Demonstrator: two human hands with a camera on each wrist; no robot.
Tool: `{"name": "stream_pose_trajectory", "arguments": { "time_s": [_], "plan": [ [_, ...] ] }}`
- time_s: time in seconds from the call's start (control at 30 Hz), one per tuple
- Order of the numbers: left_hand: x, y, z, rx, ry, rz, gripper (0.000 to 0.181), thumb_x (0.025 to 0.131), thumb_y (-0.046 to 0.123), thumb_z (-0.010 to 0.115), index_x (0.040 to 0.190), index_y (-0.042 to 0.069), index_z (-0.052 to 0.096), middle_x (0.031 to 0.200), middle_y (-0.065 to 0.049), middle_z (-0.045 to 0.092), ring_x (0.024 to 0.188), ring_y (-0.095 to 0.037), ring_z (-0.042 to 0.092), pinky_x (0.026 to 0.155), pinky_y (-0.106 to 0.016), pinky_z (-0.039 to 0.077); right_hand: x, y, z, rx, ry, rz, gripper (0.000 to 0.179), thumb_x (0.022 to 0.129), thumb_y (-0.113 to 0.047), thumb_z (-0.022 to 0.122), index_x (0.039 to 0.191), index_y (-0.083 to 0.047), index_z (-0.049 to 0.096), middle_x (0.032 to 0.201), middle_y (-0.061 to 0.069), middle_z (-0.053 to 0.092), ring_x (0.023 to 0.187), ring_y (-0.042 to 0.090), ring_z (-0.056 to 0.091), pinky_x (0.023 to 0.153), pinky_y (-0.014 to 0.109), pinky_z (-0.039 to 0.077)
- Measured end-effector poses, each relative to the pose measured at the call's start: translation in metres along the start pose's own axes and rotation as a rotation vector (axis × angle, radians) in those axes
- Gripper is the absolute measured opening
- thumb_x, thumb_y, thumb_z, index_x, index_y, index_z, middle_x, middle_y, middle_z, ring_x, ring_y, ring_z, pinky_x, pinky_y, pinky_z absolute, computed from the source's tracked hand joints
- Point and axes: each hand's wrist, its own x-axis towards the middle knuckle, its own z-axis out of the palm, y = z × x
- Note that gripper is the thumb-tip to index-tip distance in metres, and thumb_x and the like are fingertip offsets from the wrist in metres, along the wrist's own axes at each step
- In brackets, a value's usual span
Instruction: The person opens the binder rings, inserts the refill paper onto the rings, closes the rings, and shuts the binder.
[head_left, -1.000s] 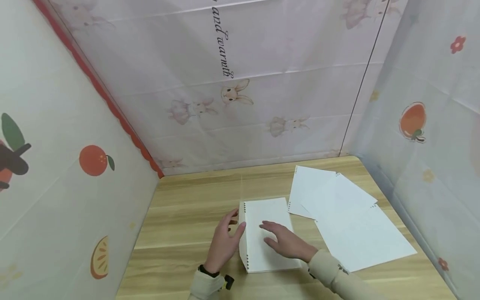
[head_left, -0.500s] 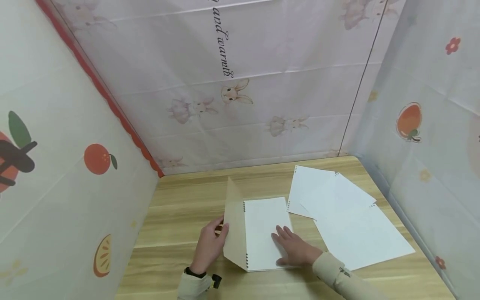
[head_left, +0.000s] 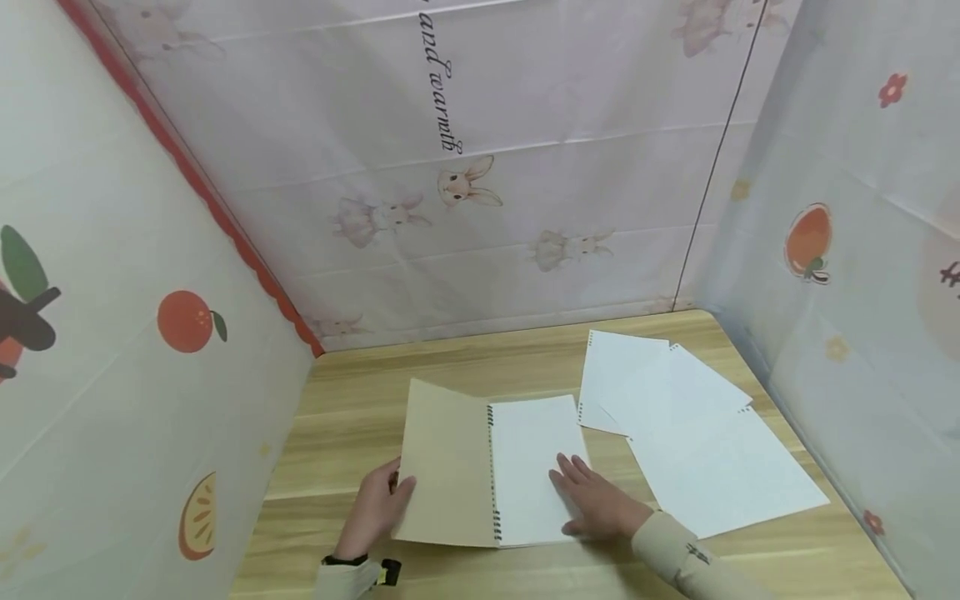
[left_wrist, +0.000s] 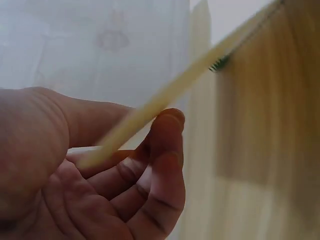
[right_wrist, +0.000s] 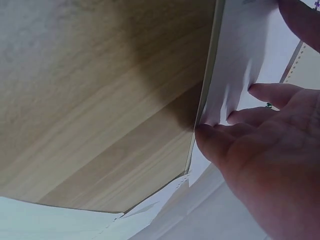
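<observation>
A spiral notebook lies open in the middle of the table, its tan cover [head_left: 444, 467] swung out to the left and its white top page [head_left: 529, 467] on the right. Dark coils run along the fold between them. My left hand [head_left: 375, 507] pinches the cover's outer edge between thumb and fingers; the left wrist view shows the cover [left_wrist: 165, 97] edge-on, tilted up off the wood. My right hand [head_left: 596, 500] rests on the page near its right edge, fingers spread. In the right wrist view the fingertips [right_wrist: 212, 139] are at the pad's edge.
Several loose white sheets [head_left: 720, 475] with torn punched holes lie overlapping on the right of the wooden table [head_left: 337, 433]. Patterned cloth walls [head_left: 487, 275] close in the back and both sides.
The left hand has moved left, swinging the cover from nearly closed up to opened out leftward. The right hand has shifted a little to the right and come down onto the page.
</observation>
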Motion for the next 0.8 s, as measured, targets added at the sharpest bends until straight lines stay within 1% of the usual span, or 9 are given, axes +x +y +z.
{"name": "stream_pose_trajectory", "arguments": {
  "time_s": [0.13,0.23,0.33,0.43,0.53,0.6,0.67,0.73,0.8],
  "plan": [
    [-0.001,-0.021,0.004,0.011,-0.011,-0.061,0.043,0.099,0.011,0.064,0.14,-0.005,0.059,0.073,-0.001,0.054,0.058,-0.01,0.042,0.051,-0.023,0.037,-0.006,0.001,-0.002,0.007,-0.002,-0.008,0.093,0.085,-0.038,0.081,0.157,0.001,0.037,0.168,0.029,0.023,0.154,0.053,0.024,0.124,0.062,0.027],
    [-0.001,-0.035,0.009,0.051,-0.016,-0.082,0.049,0.098,0.012,0.067,0.142,-0.006,0.056,0.079,-0.006,0.063,0.061,-0.012,0.049,0.054,-0.026,0.044,-0.011,0.001,-0.003,0.0,0.007,-0.019,0.093,0.085,-0.038,0.082,0.156,0.002,0.038,0.167,0.031,0.025,0.153,0.055,0.026,0.122,0.063,0.029],
    [-0.002,-0.047,0.014,0.118,-0.006,-0.084,0.052,0.095,0.012,0.07,0.143,-0.004,0.056,0.097,-0.011,0.074,0.078,-0.016,0.063,0.066,-0.032,0.053,-0.014,0.0,-0.004,-0.011,0.02,-0.031,0.092,0.084,-0.037,0.083,0.155,0.002,0.04,0.165,0.031,0.028,0.151,0.055,0.029,0.121,0.063,0.031],
    [-0.003,-0.054,0.019,0.14,-0.016,-0.103,0.048,0.093,0.011,0.073,0.137,-0.002,0.058,0.099,-0.015,0.073,0.084,-0.022,0.064,0.067,-0.036,0.051,-0.015,-0.001,-0.006,-0.018,0.028,-0.039,0.091,0.082,-0.037,0.084,0.153,0.003,0.043,0.164,0.031,0.031,0.15,0.055,0.032,0.121,0.063,0.033],
    [-0.003,-0.055,0.021,0.185,-0.047,-0.12,0.053,0.094,0.018,0.074,0.139,-0.003,0.056,0.108,-0.02,0.068,0.093,-0.031,0.064,0.073,-0.044,0.053,-0.014,-0.002,-0.008,-0.011,0.031,-0.036,0.089,0.081,-0.037,0.085,0.151,0.003,0.046,0.163,0.031,0.034,0.147,0.056,0.035,0.118,0.066,0.035],
    [0.0,-0.052,0.023,0.222,-0.068,-0.114,0.057,0.096,0.023,0.073,0.142,-0.004,0.054,0.123,-0.026,0.063,0.109,-0.041,0.062,0.086,-0.053,0.055,-0.011,-0.001,-0.011,-0.006,0.04,-0.029,0.088,0.082,-0.038,0.085,0.151,0.001,0.047,0.162,0.031,0.036,0.147,0.056,0.037,0.118,0.067,0.035],
    [0.007,-0.045,0.026,0.268,-0.09,-0.084,0.067,0.097,0.029,0.072,0.15,-0.004,0.047,0.144,-0.031,0.052,0.131,-0.048,0.052,0.103,-0.063,0.049,-0.004,-0.001,-0.016,0.001,0.064,-0.034,0.086,0.083,-0.037,0.084,0.15,0.001,0.047,0.162,0.031,0.036,0.146,0.056,0.037,0.117,0.068,0.035],
    [0.017,-0.037,0.032,0.267,-0.111,-0.047,0.068,0.099,0.032,0.07,0.152,-0.003,0.044,0.156,-0.033,0.041,0.142,-0.053,0.041,0.11,-0.067,0.042,0.006,0.0,-0.02,-0.002,0.09,-0.042,0.086,0.084,-0.038,0.083,0.151,0.0,0.046,0.162,0.031,0.036,0.147,0.056,0.036,0.119,0.067,0.034],
    [0.029,-0.028,0.042,0.254,-0.139,0.008,0.069,0.1,0.033,0.069,0.153,-0.001,0.043,0.16,-0.033,0.034,0.147,-0.055,0.034,0.113,-0.069,0.039,0.019,-0.002,-0.024,-0.005,0.102,-0.046,0.086,0.086,-0.039,0.082,0.153,-0.002,0.044,0.164,0.029,0.034,0.149,0.055,0.034,0.12,0.067,0.032]
  ]
}}
